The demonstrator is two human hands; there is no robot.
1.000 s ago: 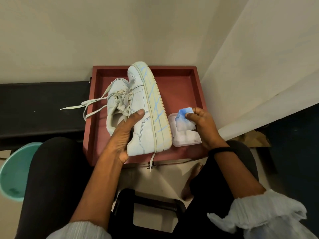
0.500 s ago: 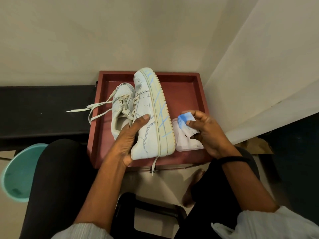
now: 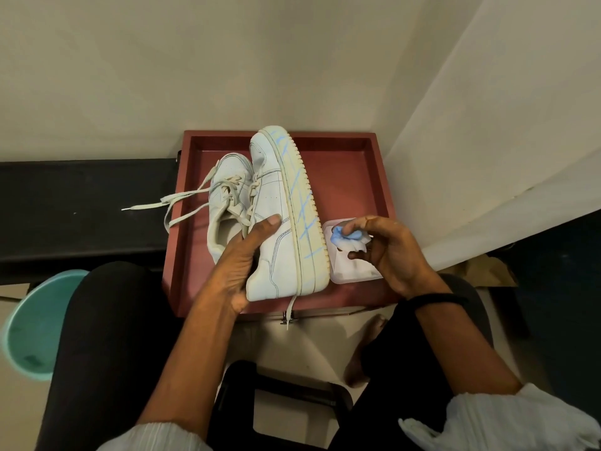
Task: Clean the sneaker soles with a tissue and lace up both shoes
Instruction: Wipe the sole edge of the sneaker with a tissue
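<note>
Now, white sneaker [image 3: 272, 252], blue-streaked cream sole [image 3: 300, 203]

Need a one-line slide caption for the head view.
Left hand holds a white sneaker on edge over a red tray; right hand pinches a blue-stained tissue beside it.

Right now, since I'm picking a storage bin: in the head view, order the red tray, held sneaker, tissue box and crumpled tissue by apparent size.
1. red tray
2. held sneaker, nearer the camera yet clearly smaller
3. tissue box, partly hidden
4. crumpled tissue
</note>
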